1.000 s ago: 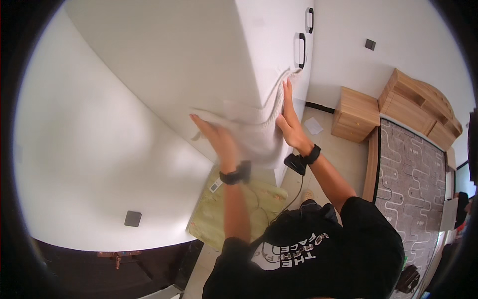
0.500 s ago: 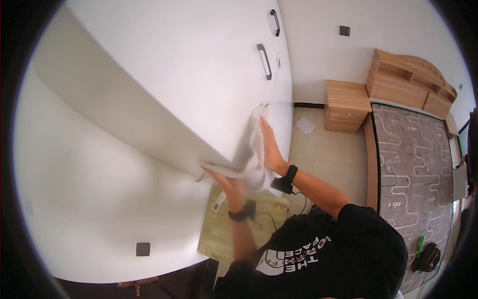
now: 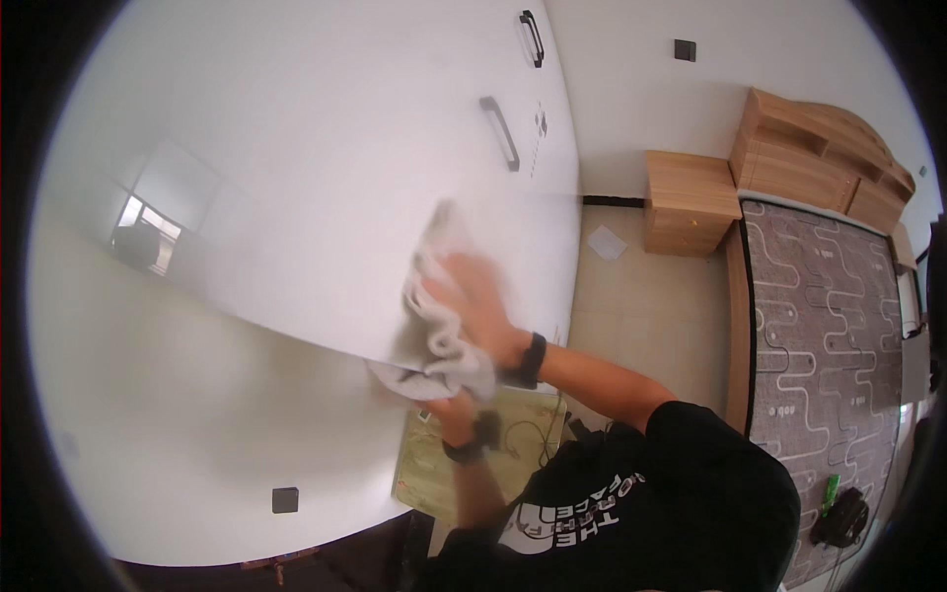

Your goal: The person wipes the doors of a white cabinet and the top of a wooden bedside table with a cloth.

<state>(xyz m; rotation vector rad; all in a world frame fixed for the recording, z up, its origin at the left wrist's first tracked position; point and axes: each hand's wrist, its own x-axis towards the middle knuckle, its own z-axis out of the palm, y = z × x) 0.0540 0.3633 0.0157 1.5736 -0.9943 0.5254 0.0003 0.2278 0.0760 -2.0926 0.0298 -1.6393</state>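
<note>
A light grey-white cloth [image 3: 464,370] lies bunched against a glossy white cabinet front [image 3: 335,217] and hangs over its lower edge. My right hand [image 3: 483,306], blurred by motion, is on the cloth and presses it to the front, with the cloth's upper end sticking out past the fingers. Under the cloth's lower folds, my left hand [image 3: 454,414] holds it from beneath at the panel edge; the fingers are mostly hidden. A dark handle [image 3: 500,133] is on the front above the cloth, and a second handle [image 3: 532,39] sits farther up.
A yellow-green board or tabletop [image 3: 424,474] with a cable on it lies below my hands. To the right stand a wooden nightstand [image 3: 691,178] and a bed with a patterned mattress [image 3: 814,345]. White paper [image 3: 607,242] lies on the tiled floor. A dark wall plate [image 3: 284,500] is at lower left.
My right hand and the cloth have shifted left along the cabinet front. The panel's edge now runs lower at the left, its near handle sits farther left, and a window reflection shows on it.
</note>
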